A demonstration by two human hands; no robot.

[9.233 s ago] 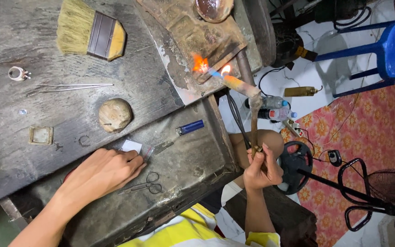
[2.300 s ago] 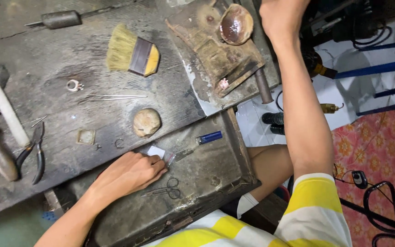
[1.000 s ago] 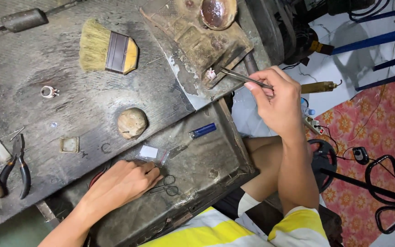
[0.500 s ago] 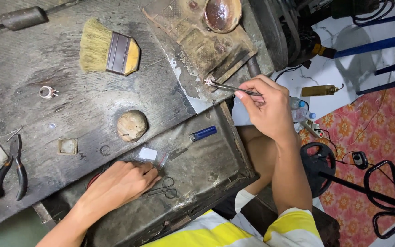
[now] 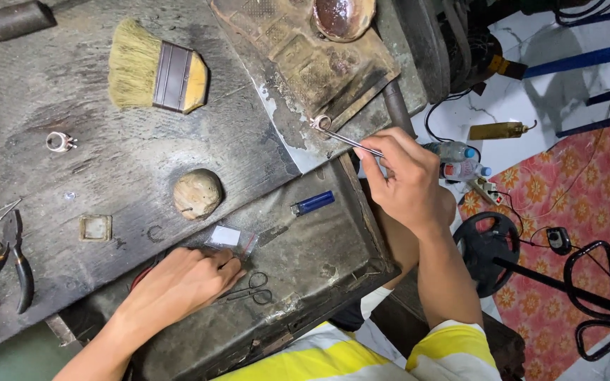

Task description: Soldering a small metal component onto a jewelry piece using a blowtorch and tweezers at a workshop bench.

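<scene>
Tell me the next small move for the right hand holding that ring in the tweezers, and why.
Probably lift the ring just clear and carry it toward the open bench. The right hand pinches the tweezers, whose tips grip the ring at the edge of the scorched soldering block, so it sits near the drop-off. The left hand rests flat by the small scissors, steadying nothing.

Dark workbench (image 5: 72, 190) — brush (image 5: 157, 65), ring (image 5: 59, 142), pliers (image 5: 14, 261), lighter (image 5: 313, 203).

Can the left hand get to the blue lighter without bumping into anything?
Probably yes. The left hand rests beside the small clear bag, and the blue lighter lies just past it on the open tray, nothing standing between.
</scene>
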